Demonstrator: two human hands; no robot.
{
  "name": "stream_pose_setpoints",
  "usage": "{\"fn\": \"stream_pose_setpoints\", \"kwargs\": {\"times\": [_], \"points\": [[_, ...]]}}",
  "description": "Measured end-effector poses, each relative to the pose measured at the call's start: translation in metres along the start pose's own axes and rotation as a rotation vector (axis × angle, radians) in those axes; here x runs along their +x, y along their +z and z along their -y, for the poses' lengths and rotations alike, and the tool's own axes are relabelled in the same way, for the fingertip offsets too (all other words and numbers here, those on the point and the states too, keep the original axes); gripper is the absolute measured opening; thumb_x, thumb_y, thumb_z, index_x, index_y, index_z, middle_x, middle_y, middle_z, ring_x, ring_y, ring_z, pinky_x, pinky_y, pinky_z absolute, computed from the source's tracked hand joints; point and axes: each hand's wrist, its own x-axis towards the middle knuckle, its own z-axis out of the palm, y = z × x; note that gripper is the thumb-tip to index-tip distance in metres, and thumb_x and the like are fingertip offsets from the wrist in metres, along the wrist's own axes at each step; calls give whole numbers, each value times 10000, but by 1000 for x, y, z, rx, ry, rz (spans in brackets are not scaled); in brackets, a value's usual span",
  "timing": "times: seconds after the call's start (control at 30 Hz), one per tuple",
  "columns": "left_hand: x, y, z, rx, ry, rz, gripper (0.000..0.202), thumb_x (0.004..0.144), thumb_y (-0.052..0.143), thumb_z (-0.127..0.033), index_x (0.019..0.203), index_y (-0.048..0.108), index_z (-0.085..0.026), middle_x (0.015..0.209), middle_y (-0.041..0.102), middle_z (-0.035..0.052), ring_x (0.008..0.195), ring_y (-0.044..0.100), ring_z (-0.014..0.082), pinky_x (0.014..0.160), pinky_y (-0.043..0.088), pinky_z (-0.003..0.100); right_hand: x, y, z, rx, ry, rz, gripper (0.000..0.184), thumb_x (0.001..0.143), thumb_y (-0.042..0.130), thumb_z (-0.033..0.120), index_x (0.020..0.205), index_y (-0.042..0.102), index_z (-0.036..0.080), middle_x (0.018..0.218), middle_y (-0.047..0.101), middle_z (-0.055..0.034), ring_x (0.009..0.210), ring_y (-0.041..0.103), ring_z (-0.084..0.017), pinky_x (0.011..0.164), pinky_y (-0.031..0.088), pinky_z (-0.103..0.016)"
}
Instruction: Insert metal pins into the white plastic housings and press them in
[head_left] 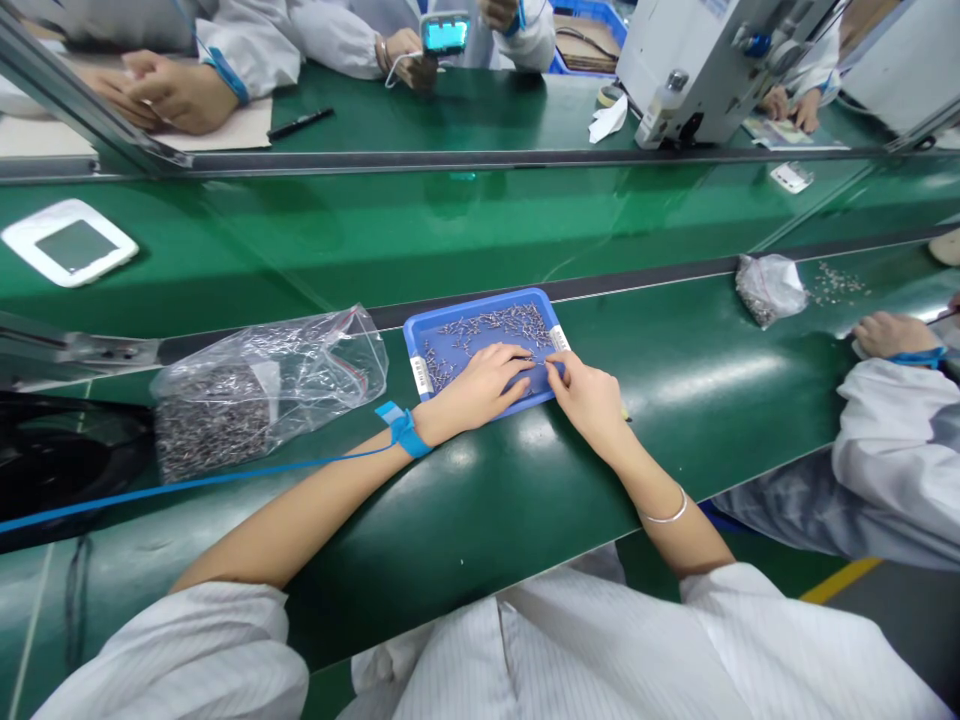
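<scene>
A blue tray strewn with several small metal pins lies on the green bench in front of me. My left hand rests over the tray's near half, fingers curled and pinching toward the right. My right hand sits at the tray's right corner, fingers pinched together against the left fingertips. A tiny pin seems held between them, too small to make out. A blue wrist strap with a cord runs from my left wrist.
A clear bag of metal pins lies left of the tray. A smaller bag and loose pins sit at right near a co-worker's hand. A white device rests on the conveyor. Other people's hands work across it.
</scene>
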Motion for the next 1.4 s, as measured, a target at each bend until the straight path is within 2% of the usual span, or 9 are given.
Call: {"fn": "stream_pose_setpoints", "kwargs": {"times": [0.3,0.5,0.63,1.1,1.2,1.33,1.4], "points": [[1,3,5,21,28,-37,312,1017,417,-271,1207,641,-167,1280,598,100,1217,528,252,1050,422,455,0,1,-2,-6,-25,14,243,1001,467,356,1160,628,268,839,735,11,701,665,-169,580,276,-262],[0,6,14,-35,13,-90,247,982,529,-289,1161,648,-168,1096,654,81,1032,599,224,948,488,396,1,-1,-1,4,-20,31,238,996,484,353,1154,635,259,823,731,6,694,660,-166,573,269,-262],[-1,6,14,-27,16,-95,196,972,548,-277,1070,675,-164,1061,663,83,1022,594,233,941,487,405,1,-2,-1,5,-26,30,235,996,483,352,1151,638,266,818,727,10,692,659,-167,571,270,-265],[-1,2,3,-119,-103,-160,92,978,466,-239,1005,534,-182,1005,607,51,966,565,204,894,484,379,1,-3,-1,-1,-47,47,240,1008,461,349,1160,627,267,833,727,8,707,661,-168,576,270,-259],[-1,4,5,-167,-143,-216,88,957,498,-213,1042,507,-192,1015,599,46,966,590,187,898,500,359,1,-2,-2,1,-60,42,247,1012,450,353,1158,627,262,833,725,4,705,658,-165,575,273,-261],[-2,3,4,-197,-164,-258,257,951,514,-177,1204,472,-187,1048,609,53,1015,614,181,940,506,347,0,-2,-3,-1,-63,38,250,1013,455,359,1157,629,253,828,723,-1,688,651,-163,572,265,-262],[-2,2,3,-174,-161,-264,269,960,504,-173,1228,483,-184,1066,618,57,1029,615,182,958,503,351,0,-2,-2,-1,-58,36,244,1012,462,359,1154,631,254,823,724,0,680,647,-165,570,256,-262]]}}
